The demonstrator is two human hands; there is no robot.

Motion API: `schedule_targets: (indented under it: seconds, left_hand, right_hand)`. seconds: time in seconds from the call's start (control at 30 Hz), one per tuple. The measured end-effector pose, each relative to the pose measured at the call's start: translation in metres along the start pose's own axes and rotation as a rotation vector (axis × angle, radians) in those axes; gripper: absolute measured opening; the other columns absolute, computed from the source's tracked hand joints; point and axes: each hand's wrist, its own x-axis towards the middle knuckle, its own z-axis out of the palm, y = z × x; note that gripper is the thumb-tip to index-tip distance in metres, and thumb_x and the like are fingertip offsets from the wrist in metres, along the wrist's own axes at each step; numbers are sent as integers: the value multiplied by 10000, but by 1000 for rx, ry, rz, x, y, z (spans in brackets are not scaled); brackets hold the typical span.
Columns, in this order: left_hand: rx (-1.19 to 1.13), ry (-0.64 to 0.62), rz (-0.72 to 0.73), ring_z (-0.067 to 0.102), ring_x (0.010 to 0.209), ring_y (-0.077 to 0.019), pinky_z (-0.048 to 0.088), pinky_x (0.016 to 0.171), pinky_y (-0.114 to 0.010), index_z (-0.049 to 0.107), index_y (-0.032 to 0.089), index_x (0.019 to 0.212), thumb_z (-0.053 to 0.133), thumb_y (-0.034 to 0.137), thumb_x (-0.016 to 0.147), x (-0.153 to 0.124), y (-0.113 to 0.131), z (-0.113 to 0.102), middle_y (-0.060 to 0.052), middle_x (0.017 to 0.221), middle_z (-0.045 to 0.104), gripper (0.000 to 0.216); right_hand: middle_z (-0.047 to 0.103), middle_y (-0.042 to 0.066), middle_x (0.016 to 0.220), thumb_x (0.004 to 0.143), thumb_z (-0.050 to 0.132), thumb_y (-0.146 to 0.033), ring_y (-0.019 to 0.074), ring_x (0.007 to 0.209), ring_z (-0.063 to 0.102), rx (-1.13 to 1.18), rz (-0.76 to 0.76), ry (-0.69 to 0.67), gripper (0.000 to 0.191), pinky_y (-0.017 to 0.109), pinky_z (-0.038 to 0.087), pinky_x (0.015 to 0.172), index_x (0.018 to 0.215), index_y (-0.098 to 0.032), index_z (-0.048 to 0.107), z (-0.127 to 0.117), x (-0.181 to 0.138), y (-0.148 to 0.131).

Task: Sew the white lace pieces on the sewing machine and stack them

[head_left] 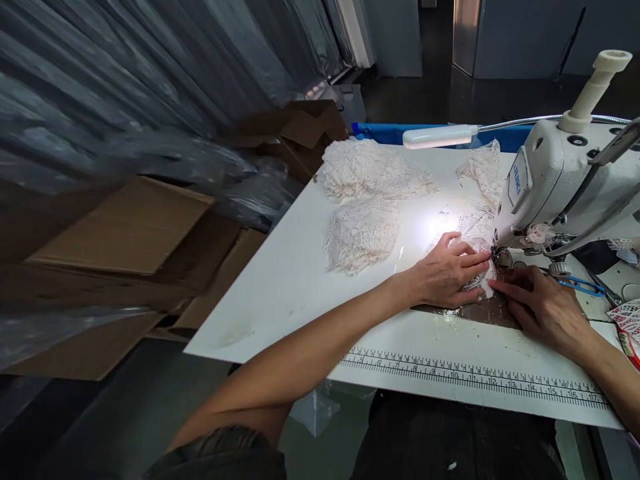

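My left hand [453, 270] lies flat on a piece of white lace [473, 230], fingers spread, their tips close to the needle area of the white sewing machine [535, 173]. The lace runs under the hand up to the presser foot [495, 255]; part of it is hidden. My right hand [545, 307] rests just right of the lace, on the near side of the needle. Its index finger is stretched out and touches the lace edge, with the thumb apart below it; the other fingers are partly hidden.
Two heaps of white lace, a far one [370, 170] and a nearer one [363, 233], lie on the white table [280, 300]. Blue-handled thread snips [583, 287] lie right of my right hand. A printed ruler [450, 373] follows the front edge. Cardboard boxes [120, 227] stand left.
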Motion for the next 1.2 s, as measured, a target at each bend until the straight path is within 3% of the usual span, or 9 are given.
schedule_targets:
  seconds: [0.47, 0.57, 0.77, 1.0, 1.2]
  left_hand:
    - [80, 5, 6, 576, 1009, -251, 359, 1008, -549, 600, 135, 1160, 347, 424, 978, 0, 3, -1, -105, 1312, 588, 425]
    - [148, 33, 32, 585, 957, -237, 393, 1001, -519, 608, 101, 1140, 358, 397, 976, 1, 6, 0, -133, 1233, 610, 421]
    - [181, 107, 105, 598, 832, -173, 386, 1051, -510, 650, 139, 1001, 337, 274, 988, 2, 8, 7, -63, 1054, 672, 341]
    - [120, 61, 58, 600, 882, -187, 385, 1040, -516, 635, 155, 1091, 349, 303, 990, 1, 5, 5, -70, 1153, 657, 338]
    - [74, -2, -7, 577, 908, -206, 424, 885, -422, 608, 123, 1155, 339, 312, 994, 3, 3, 3, -102, 1218, 620, 366]
  right_hand:
    - [572, 108, 999, 940, 437, -235, 211, 784, 576, -17, 17, -5, 346, 337, 497, 634, 1193, -258, 672, 3, -2, -1]
    - [573, 107, 1007, 941, 435, -237, 202, 778, 569, -34, 22, -17, 344, 328, 485, 640, 1188, -259, 674, 3, -2, -1]
    - [577, 106, 989, 942, 441, -254, 197, 739, 564, -78, 5, -13, 330, 314, 458, 596, 1167, -261, 683, 4, -2, 0]
    - [588, 99, 958, 933, 416, -254, 169, 639, 551, -98, 24, -40, 356, 287, 412, 505, 1183, -281, 669, 1, 4, -3]
    - [604, 116, 952, 917, 415, -262, 161, 571, 549, -161, 60, -99, 380, 255, 335, 407, 1222, -275, 640, 1, 10, -2]
